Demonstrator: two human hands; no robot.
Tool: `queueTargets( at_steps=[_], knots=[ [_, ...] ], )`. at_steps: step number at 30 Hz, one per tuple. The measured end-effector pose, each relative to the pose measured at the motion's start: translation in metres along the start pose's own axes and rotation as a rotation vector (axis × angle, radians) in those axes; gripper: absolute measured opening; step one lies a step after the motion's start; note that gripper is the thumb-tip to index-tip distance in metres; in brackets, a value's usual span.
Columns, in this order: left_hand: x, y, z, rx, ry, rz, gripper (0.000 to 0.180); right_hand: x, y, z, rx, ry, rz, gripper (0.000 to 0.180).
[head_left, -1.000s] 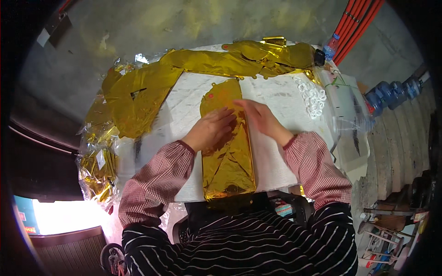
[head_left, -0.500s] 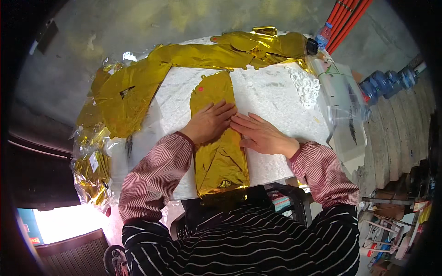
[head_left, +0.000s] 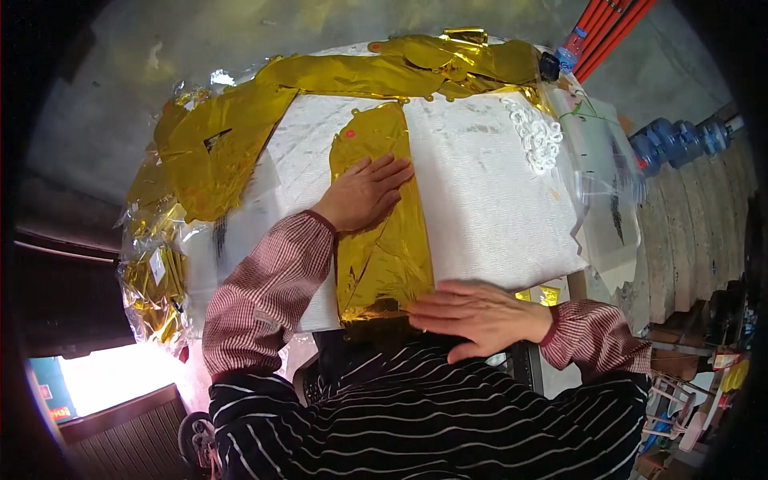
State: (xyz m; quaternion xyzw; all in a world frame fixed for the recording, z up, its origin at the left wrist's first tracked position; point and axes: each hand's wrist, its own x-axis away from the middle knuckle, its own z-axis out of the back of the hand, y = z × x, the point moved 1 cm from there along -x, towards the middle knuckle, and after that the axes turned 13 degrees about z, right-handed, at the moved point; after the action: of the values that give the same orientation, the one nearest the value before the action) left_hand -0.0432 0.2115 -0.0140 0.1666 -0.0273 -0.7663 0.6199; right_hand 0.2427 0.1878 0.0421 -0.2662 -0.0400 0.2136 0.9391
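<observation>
A flat gold foil balloon [head_left: 382,260] lies lengthwise on the white cloth-covered table [head_left: 496,216]. Its near end hangs past the table's front edge, and a small red dot marks its far end. My left hand [head_left: 365,193] rests flat on the upper half of the foil, fingers stretched out. At the near edge, my right hand [head_left: 474,317] is spread, its fingertips at the foil's lower right corner. Neither hand grips anything.
More gold foil balloons [head_left: 344,76] run along the back and left edges. Clear bags of gold foil [head_left: 156,280] sit at the left. White rings [head_left: 538,142] are heaped at the back right, near a plastic bottle [head_left: 570,50]. Large blue water bottles [head_left: 680,142] stand beyond the table.
My right hand has slid from beside the left hand down to the foil's near end. My left hand stays on the foil. The view has shifted slightly.
</observation>
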Motion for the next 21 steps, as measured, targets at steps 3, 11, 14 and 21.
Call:
queueTargets(
  at_steps=[3, 11, 14, 21],
  knots=[
    [0.002, 0.0, 0.001, 0.024, -0.03, 0.001, 0.046, -0.013, 0.006, 0.019, -0.095, 0.105, -0.019, 0.073],
    [0.004, 0.001, -0.003, -0.092, -0.032, -0.011, 0.049, -0.1, 0.071, 0.008, 0.161, 0.095, 0.184, 0.068],
    [0.003, 0.002, -0.002, -0.051, -0.058, 0.028, 0.048, -0.101, 0.049, -0.006, 0.158, 0.055, 0.219, 0.066],
    [0.002, 0.001, -0.007, -0.044, -0.072, 0.022, 0.048, -0.06, -0.024, -0.04, -0.207, 0.137, 0.284, 0.067]
  ],
)
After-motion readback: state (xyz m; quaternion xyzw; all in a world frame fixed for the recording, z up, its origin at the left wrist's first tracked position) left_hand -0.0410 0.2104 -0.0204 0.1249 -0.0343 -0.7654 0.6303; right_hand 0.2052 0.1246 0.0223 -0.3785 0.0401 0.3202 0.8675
